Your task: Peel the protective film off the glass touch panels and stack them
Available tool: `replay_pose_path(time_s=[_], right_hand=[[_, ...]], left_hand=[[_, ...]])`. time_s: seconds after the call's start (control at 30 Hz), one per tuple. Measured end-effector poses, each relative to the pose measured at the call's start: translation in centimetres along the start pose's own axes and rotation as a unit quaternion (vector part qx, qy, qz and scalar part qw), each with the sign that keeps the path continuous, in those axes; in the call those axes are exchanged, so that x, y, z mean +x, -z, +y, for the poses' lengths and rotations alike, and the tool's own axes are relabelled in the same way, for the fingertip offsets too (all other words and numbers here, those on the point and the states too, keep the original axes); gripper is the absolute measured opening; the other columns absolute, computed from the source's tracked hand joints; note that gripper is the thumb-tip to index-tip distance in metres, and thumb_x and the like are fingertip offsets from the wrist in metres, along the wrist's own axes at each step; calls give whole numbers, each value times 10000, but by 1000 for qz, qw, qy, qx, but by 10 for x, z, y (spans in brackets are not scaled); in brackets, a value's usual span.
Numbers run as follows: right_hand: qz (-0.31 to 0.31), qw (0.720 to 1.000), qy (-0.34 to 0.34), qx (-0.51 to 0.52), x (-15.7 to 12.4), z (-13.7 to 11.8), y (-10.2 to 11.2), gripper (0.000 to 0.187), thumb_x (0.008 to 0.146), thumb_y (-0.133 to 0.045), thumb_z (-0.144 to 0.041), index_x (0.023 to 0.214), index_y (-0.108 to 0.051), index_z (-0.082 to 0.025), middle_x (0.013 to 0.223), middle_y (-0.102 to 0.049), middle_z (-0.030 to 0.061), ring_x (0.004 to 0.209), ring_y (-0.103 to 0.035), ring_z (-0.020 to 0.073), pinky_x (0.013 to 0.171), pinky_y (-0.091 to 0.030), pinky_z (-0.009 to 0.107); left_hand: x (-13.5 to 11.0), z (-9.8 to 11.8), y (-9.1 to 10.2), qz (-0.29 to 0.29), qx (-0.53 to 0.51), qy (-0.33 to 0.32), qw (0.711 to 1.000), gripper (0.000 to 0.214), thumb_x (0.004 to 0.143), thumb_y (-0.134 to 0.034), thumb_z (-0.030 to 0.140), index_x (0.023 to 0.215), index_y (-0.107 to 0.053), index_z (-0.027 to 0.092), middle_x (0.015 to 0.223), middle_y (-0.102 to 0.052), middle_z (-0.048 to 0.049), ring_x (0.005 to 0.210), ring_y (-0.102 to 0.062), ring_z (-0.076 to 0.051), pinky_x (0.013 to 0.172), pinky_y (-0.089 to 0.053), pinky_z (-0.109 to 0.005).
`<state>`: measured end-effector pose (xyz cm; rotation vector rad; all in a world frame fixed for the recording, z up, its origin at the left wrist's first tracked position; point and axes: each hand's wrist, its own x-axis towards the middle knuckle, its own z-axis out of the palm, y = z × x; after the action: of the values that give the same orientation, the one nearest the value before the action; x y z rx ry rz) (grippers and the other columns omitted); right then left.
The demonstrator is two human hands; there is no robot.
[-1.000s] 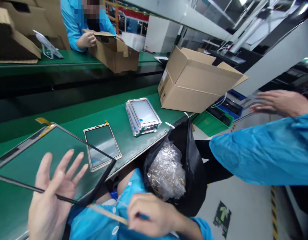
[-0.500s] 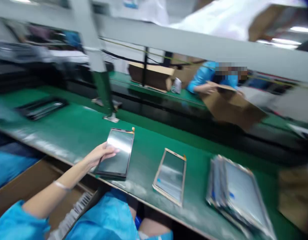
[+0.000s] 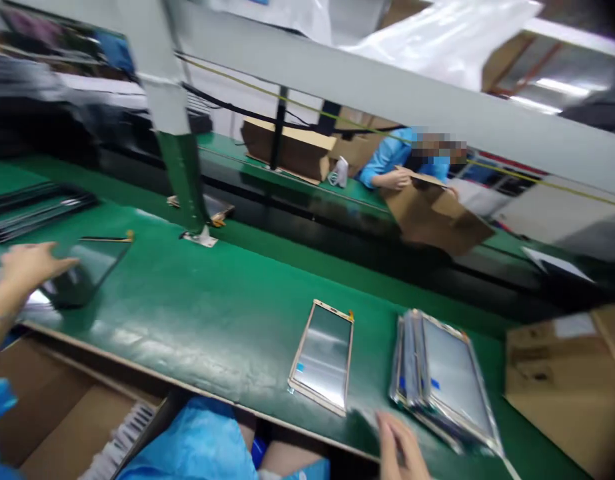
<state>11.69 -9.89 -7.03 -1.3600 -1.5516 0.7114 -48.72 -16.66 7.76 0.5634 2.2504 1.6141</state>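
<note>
1. Glass panel (image 3: 100, 263), dark and see-through with a small orange tab at its upper right corner, sits at nine o'clock from the centre of the view, over the near side of the green workbench (image 3: 212, 300).
2. Left hand (image 3: 32, 267) is also at nine o'clock, clamped on that panel's left side; blur hides the exact grip.
3. Right hand (image 3: 402, 447) enters at five o'clock, by the bench's front edge, thumb and finger bent near each other. I cannot tell whether they meet or hold anything.
4. Gold-framed panel (image 3: 323, 357) lies flat on the bench at six o'clock, just beyond the right hand, a blue tab at its lower left and an orange one at its upper right.
5. Stack of framed panels (image 3: 444, 380) rests at four o'clock, near the single one, its pieces leaning unevenly.
6. Cardboard box (image 3: 562, 380) stands farther out at four o'clock, right of the stack.
7. Black frames (image 3: 37, 207) lie at nine o'clock, just beyond the left hand.
8. Open carton (image 3: 62, 407) is at eight o'clock, below the bench edge, with a row of white pieces inside.
9. Co-worker (image 3: 390, 157) in blue, at two o'clock across the bench, handles a brown carton (image 3: 437, 217).
</note>
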Motion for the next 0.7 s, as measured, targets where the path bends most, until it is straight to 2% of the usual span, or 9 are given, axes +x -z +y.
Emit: replay_pose_path(time_s=[0.07,0.13,0.17,0.2,0.27,0.33,0.4,0.47,0.7], right_hand=[[-3,1000,-7,-27,-2,1,-8,303,848,-568,-464,913,-681,-190,1010,-670,122,988,-609,291,872,-482,447],[-31,999,-20,-31,9,-1,-24,332,846,-553,-453,996,-664,-178,1108,-650,144,1037,-594,288,845,-490,435],[-43,998,-33,-24,16,-3,-33,355,844,-549,-449,1048,-647,-176,1158,-630,149,1053,-587,280,821,-499,415],[-52,997,-50,-9,24,-5,-40,381,835,-553,-449,1087,-630,-173,1188,-615,151,1062,-580,271,801,-504,395],[-54,994,-94,30,37,-8,-50,427,805,-576,-461,1112,-613,-166,1171,-617,145,1048,-578,258,769,-509,365],[-48,987,-134,68,45,-9,-53,451,771,-597,-482,1081,-617,-156,1083,-643,134,977,-600,248,708,-521,341],[-45,982,-157,93,51,-7,-53,460,748,-604,-506,1043,-619,-154,1033,-654,129,898,-619,235,628,-528,314],[-42,978,-168,112,55,-4,-51,475,728,-614,-527,1025,-614,-155,1043,-653,135,869,-625,229,568,-524,293],[-80,960,-200,177,77,-2,-54,495,651,-692,-516,956,-623,-133,686,-656,60,539,-563,143,387,-409,218]], left_hand=[[-14,8,-37,3,-19,-11,1000,244,803,-559,93,1017,-615,198,1096,-706,110,1065,-622,-119,759,-505,-123],[-53,11,-90,-158,-71,21,985,215,811,-597,177,1016,-644,223,1102,-702,122,1200,-536,-156,823,-499,-145],[-79,11,-119,-257,-101,82,958,203,786,-638,196,987,-663,212,1082,-716,79,1231,-515,-178,850,-498,-165],[-107,10,-148,-326,-107,101,934,240,745,-691,210,983,-680,183,1099,-715,5,1216,-535,-214,870,-505,-207],[-160,7,-199,-435,-128,145,880,300,708,-736,244,995,-692,169,1220,-653,-104,1187,-562,-261,923,-500,-326],[-199,5,-236,-509,-137,208,824,297,705,-742,273,973,-693,155,1258,-613,-175,1189,-557,-298,949,-477,-433],[-219,5,-258,-544,-142,243,790,282,707,-738,278,952,-683,151,1235,-622,-187,1195,-548,-292,971,-449,-465],[-223,5,-268,-552,-147,259,779,261,703,-729,268,931,-662,160,1199,-640,-162,1202,-536,-269,975,-442,-457],[-226,5,-274,-562,-108,260,778,228,629,-725,205,844,-655,174,958,-701,-76,1024,-600,-229,924,-428,-388]])
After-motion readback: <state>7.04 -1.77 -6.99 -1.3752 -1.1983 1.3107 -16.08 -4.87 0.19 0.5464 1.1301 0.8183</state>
